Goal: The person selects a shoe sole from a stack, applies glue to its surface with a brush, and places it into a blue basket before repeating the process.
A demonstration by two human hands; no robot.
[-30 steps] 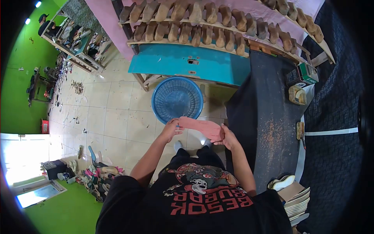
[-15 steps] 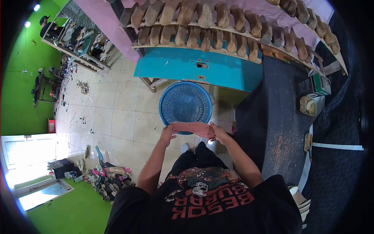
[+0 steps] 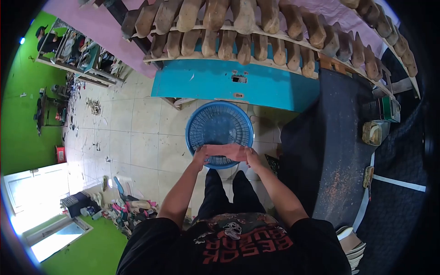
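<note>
A flat pink sole-shaped piece (image 3: 224, 151) stretches lengthwise between my two hands. My left hand (image 3: 200, 156) is closed on its left end, and my right hand (image 3: 250, 156) grips the broader right end. Below the piece, a round blue plastic basin (image 3: 220, 106) with ribbed sides stands on the tiled floor. The piece overlaps the basin's near side in this view. My feet are hidden under the basin's near edge.
Wooden shoe lasts (image 3: 244, 17) line the shelves ahead, above a turquoise panel (image 3: 197, 82). To the right, a dark-covered table (image 3: 339, 137) carries crumbs, a tin (image 3: 387, 109) and a tub (image 3: 372, 133). Shoes and scraps (image 3: 133, 208) pile up at left; a person (image 3: 48, 42) sits far back.
My body has moved closer to the basin, and the pink piece now overlaps more of its near side. Both hands keep hold; the piece looks slightly flatter and the hands a little closer together.
</note>
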